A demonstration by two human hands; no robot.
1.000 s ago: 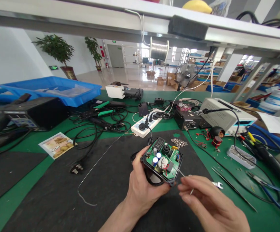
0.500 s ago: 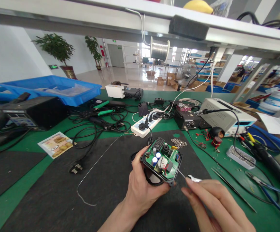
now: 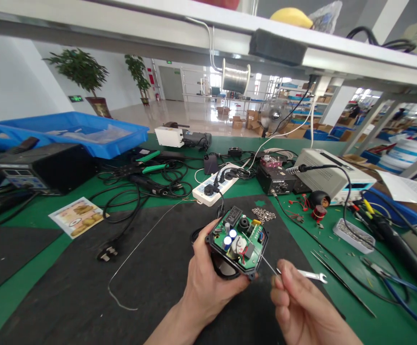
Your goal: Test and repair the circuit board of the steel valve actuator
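Observation:
My left hand (image 3: 204,273) is wrapped round a black housing (image 3: 223,266) and keeps it tilted upward over the dark mat. Inside the housing sits a green circuit board (image 3: 218,237) with blue capacitors, a black relay block and a round black part. My right hand (image 3: 298,292) pinches a thin metal rod (image 3: 269,265) between thumb and fingers. The rod slants up to the board's lower right edge; where its tip ends among the parts is hard to make out. Behind the right fingers lies a wrench (image 3: 313,275), partly covered by them.
A pile of nuts (image 3: 263,215) lies behind the housing, near a white power strip (image 3: 214,188). On the right are tweezers (image 3: 343,282), blue-handled cutters (image 3: 384,272) and a tray of small metal parts (image 3: 354,235). A solder spool (image 3: 236,78) hangs from the shelf (image 3: 122,28).
My right hand has turned, its fingers now curled further in around the rod, which exposes the wrench's right end. The left hand still holds the housing. The whole view has shifted slightly.

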